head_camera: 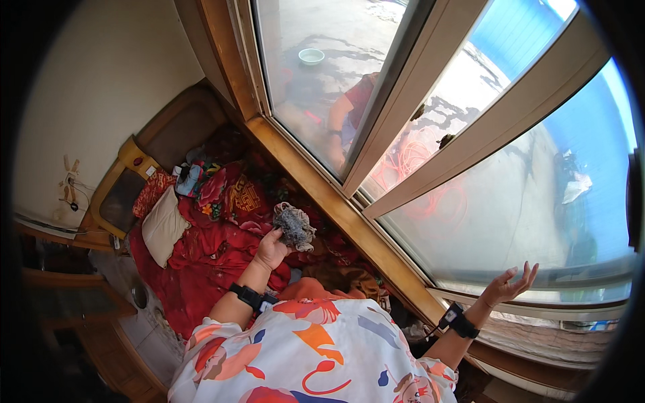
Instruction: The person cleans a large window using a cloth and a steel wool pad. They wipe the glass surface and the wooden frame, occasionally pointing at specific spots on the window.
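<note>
My left hand [272,249] holds a bunched grey and off-white cloth [294,226] above the red bedding, near the wooden window sill [322,177]. Out to the right, my right hand [513,285] is raised with its fingers apart and nothing in it, in front of the lower part of the window glass [504,211]. Tall sliding window panes in pale frames [428,101] rise in front of me. Both my wrists wear black straps with small devices.
A bed with red flowered covers [216,272], a cream pillow [165,226] and a wooden headboard [111,201] lies to the left. Outside the glass, a person [352,108] is low down near coiled pink hose [408,156]; a pale basin [311,56] stands farther off.
</note>
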Action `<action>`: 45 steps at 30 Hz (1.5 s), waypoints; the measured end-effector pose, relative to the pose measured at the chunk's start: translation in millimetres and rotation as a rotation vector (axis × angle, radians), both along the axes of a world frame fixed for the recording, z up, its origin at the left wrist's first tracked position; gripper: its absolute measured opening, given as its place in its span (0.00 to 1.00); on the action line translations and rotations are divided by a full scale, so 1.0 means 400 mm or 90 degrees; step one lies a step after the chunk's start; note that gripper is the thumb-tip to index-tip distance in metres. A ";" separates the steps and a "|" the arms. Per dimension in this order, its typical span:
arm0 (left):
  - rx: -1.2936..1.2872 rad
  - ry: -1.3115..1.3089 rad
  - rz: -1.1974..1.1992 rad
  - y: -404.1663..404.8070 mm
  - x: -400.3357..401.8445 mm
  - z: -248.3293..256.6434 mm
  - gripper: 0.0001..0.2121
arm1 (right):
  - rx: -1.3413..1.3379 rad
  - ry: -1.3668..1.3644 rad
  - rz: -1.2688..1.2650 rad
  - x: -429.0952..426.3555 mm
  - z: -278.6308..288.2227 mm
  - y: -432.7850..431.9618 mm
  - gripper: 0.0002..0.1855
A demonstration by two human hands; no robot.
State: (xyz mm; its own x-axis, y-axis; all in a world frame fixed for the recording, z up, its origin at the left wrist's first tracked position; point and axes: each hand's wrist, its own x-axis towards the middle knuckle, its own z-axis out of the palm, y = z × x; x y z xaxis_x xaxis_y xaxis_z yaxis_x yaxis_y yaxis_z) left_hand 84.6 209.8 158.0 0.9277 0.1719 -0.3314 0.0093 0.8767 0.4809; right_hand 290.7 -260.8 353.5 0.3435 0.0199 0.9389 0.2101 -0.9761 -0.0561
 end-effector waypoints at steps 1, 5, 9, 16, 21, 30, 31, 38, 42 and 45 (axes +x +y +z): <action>0.001 0.001 0.008 0.015 -0.012 -0.008 0.21 | -0.007 0.005 0.045 0.007 0.008 0.043 0.11; -0.008 0.013 0.030 0.072 -0.073 -0.074 0.21 | -0.019 0.079 0.144 0.038 -0.015 0.149 0.10; -0.008 0.009 0.045 0.120 -0.104 -0.069 0.22 | -0.019 0.111 0.169 0.027 -0.037 0.213 0.11; -0.030 -0.015 -0.019 0.241 -0.149 -0.121 0.24 | 0.359 0.196 0.159 0.002 -0.135 0.217 0.10; -0.005 -0.008 -0.054 0.282 -0.091 -0.132 0.23 | 0.704 0.160 0.168 -0.027 -0.215 0.055 0.12; -0.013 -0.066 -0.157 0.228 -0.028 -0.097 0.23 | 0.894 0.220 0.115 -0.076 -0.085 -0.119 0.31; -0.014 -0.053 -0.162 0.209 -0.017 -0.090 0.23 | 0.870 0.215 0.107 -0.073 -0.109 -0.167 0.32; 0.016 -0.039 -0.196 0.165 0.006 -0.098 0.21 | 0.862 0.170 0.053 -0.079 -0.146 -0.256 0.28; 0.024 -0.030 -0.194 0.144 0.018 -0.102 0.21 | 0.825 -0.015 -0.051 -0.092 -0.136 -0.295 0.21; 0.019 -0.012 -0.192 0.106 0.029 -0.078 0.21 | 0.812 0.031 0.096 -0.108 -0.107 -0.340 0.22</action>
State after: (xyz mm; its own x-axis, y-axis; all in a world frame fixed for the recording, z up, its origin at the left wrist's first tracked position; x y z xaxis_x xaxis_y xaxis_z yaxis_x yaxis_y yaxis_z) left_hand 96.2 252.0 126.8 0.9442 -0.1034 -0.3126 0.2585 0.8209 0.5092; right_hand 247.6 -396.7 310.6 0.4511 -0.8376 0.3082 0.2839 -0.1927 -0.9393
